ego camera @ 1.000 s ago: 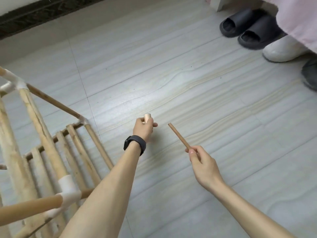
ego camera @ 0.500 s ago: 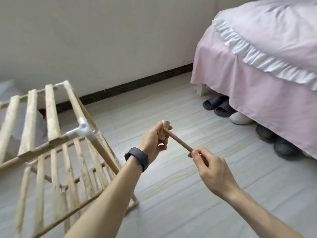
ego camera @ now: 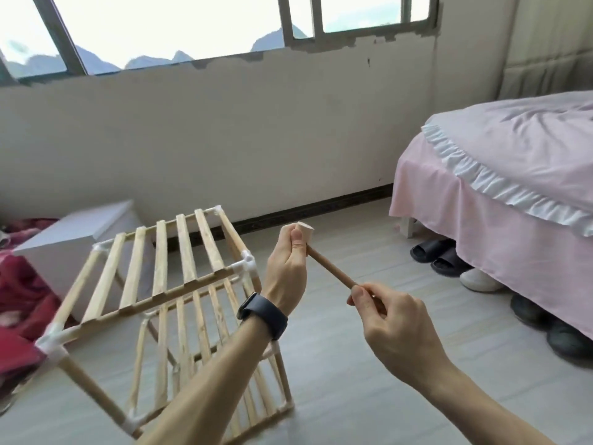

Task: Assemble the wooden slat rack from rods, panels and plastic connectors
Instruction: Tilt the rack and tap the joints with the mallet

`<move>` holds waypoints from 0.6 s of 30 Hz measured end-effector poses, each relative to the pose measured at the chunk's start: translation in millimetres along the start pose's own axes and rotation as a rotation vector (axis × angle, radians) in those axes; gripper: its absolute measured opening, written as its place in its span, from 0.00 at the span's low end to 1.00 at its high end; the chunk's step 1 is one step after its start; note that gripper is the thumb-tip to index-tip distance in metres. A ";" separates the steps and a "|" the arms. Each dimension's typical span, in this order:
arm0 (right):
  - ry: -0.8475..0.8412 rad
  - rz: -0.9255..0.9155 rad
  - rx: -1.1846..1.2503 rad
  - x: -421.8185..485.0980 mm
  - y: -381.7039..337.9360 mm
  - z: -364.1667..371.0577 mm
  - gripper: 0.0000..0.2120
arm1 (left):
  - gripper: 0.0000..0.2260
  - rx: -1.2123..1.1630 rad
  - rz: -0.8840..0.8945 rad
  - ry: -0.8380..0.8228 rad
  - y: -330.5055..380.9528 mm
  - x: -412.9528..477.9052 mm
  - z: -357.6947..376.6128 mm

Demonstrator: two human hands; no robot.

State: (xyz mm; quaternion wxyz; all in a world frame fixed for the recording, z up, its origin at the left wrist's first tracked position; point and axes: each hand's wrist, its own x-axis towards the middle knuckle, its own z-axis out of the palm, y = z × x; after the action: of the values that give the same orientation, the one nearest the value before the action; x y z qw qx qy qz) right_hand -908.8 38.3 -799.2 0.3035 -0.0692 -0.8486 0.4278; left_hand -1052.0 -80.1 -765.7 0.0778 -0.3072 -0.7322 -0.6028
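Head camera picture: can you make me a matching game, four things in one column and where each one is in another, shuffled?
1 wooden block
2 thin rod
3 slat rack
4 black slippers

A standing next to the white box
B pinched by the right hand
C tucked under the edge of the pink bed
D gripped in the left hand

Pairs: 1-D, 2-B, 3-A, 4-C.
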 end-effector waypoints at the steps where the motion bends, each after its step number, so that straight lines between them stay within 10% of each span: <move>1: -0.014 0.008 0.050 -0.3 -3.3 3.3 0.13 | 0.19 0.026 0.007 0.010 4.4 -0.8 -6.9; 7: -0.236 0.363 0.601 21.7 3.6 6.4 0.05 | 0.08 0.303 -0.020 -0.090 0.7 -18.6 -52.7; 13: -0.267 0.787 1.186 29.3 44.1 28.2 0.16 | 0.10 0.140 -0.469 -0.069 -57.9 -51.5 -55.4; 18: -0.252 0.797 0.848 19.0 101.1 78.4 0.20 | 0.15 0.502 -0.591 -0.270 -129.3 -77.4 -28.0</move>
State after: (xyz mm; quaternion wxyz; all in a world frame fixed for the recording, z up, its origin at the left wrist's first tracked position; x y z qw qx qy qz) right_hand -983.5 55.0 -903.5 0.0174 -0.2039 -0.5419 0.8152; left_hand -1067.6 -144.7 -903.9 -0.1228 -0.1313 -0.9170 -0.3561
